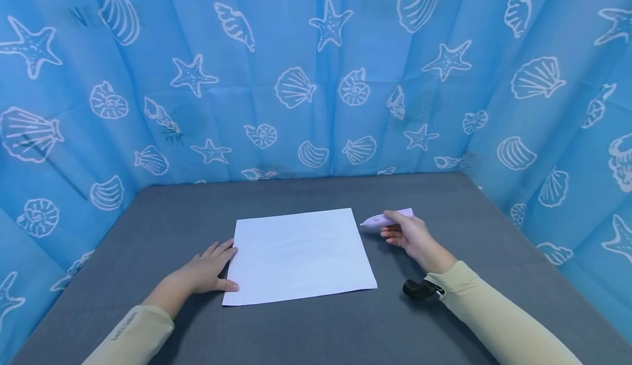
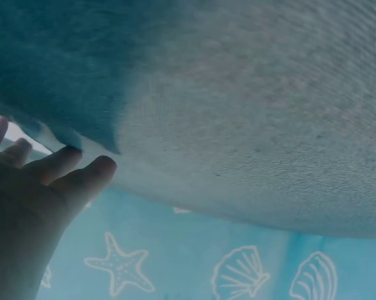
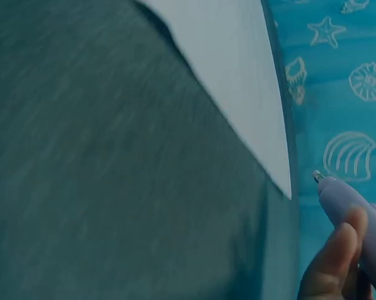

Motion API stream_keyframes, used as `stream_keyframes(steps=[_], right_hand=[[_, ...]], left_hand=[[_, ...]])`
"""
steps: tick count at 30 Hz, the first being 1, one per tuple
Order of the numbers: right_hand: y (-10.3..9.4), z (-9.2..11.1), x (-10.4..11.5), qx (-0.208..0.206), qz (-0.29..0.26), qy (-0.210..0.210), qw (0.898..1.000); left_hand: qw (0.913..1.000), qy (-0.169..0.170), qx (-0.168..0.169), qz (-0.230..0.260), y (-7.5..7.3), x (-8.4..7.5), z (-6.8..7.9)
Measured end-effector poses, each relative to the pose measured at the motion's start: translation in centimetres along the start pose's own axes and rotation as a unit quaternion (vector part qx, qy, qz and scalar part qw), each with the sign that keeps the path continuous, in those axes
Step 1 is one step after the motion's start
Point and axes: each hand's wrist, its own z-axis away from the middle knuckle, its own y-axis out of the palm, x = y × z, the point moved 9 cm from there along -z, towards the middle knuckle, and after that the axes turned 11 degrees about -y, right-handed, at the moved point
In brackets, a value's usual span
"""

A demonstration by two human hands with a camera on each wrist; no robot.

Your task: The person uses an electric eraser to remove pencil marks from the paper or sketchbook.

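A white sheet of paper lies flat on the grey table. My left hand rests at its left edge with fingers spread; the thumb and fingertips touch the paper's margin. In the left wrist view that hand shows straight fingers over the grey cloth. My right hand holds a lilac 3D pen just beyond the paper's upper right corner. Its thick body and small metal tip show in the right wrist view, the tip raised and apart from the sheet.
Grey cloth covers the table around the paper. A blue curtain with white shells and starfish hangs behind and at both sides. A black device is strapped at the right cuff, below the wrist.
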Motion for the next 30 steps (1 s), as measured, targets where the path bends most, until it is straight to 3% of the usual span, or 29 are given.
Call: stream_keyframes(steps=[6, 9, 12, 15, 18, 21, 23, 26, 30], right_hand=[[-0.9, 0.3, 0.2, 0.036, -0.038, -0.002, 0.999], [-1.1, 0.4, -0.1, 0.045, -0.024, 0.003, 0.999], [-1.6, 0.6, -0.4, 0.035, 0.050, 0.000, 0.998], [-2.3, 0.8, -0.3, 0.016, 0.167, -0.015, 0.986], [-2.7, 1.2, -0.1, 0.015, 0.265, -0.022, 0.964], [-2.3, 1.4, -0.1, 0.046, 0.347, -0.034, 0.936], [-1.7, 1.6, -0.1, 0.069, 0.411, -0.049, 0.908], [-0.5, 1.7, 0.0, 0.097, 0.504, -0.086, 0.854], [1.0, 1.8, 0.2, 0.115, 0.571, -0.123, 0.804]], left_hand=[[0.9998, 0.001, -0.010, -0.016, -0.8, -0.4, 0.6], [0.9992, 0.002, -0.025, -0.031, -0.9, -0.4, 0.9], [0.9981, -0.001, -0.044, -0.044, -0.8, -0.2, 1.1], [0.9964, -0.010, -0.055, -0.064, -0.6, -0.2, 1.4], [0.9948, -0.014, -0.059, -0.082, -0.5, -0.2, 1.7], [0.9942, -0.019, -0.058, -0.089, -0.6, -0.3, 2.0], [0.9938, -0.024, -0.056, -0.092, -0.6, -0.3, 2.1], [0.9938, -0.030, -0.056, -0.091, -0.7, -0.2, 2.3], [0.9947, -0.033, -0.057, -0.079, -0.8, 0.1, 2.7]])
